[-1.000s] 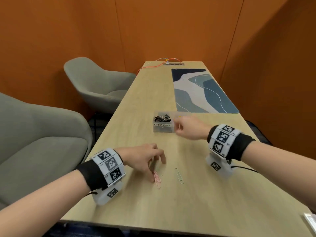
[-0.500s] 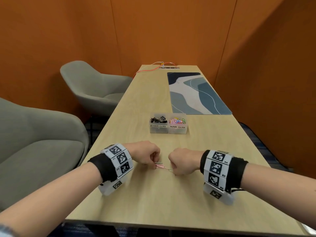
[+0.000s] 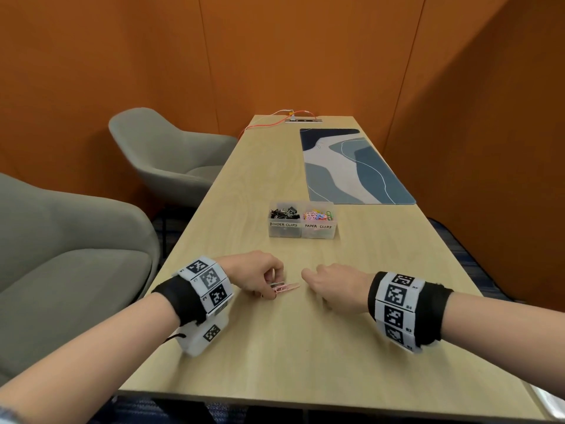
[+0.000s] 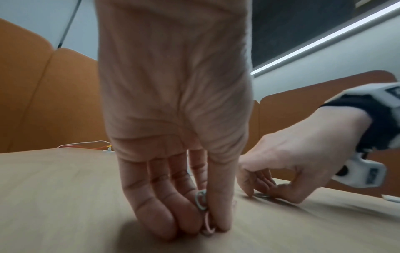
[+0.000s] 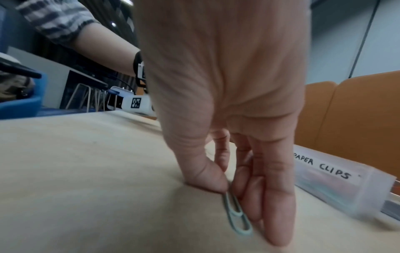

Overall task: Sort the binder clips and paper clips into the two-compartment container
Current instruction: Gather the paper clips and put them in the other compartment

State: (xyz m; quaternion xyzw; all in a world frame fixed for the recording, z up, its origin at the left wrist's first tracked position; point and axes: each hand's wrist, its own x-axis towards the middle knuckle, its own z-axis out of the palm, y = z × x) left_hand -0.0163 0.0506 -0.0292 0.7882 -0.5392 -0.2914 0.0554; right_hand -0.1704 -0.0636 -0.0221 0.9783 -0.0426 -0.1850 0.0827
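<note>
Wood table (image 3: 305,347), orange walls (image 3: 122,71), grey chairs (image 3: 168,154).

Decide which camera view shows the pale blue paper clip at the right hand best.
The right wrist view: the pale blue paper clip lies large on the table against the right hand's fingers. The head view hides it under that hand; the left wrist view gives only a dark blur there.

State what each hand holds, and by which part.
Left hand: pink paper clip and grey paper clip, pinched at one end. Right hand: pale blue paper clip, pinched at its end.

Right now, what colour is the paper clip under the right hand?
Pale blue-green paper clip, clearest in the right wrist view.
</note>
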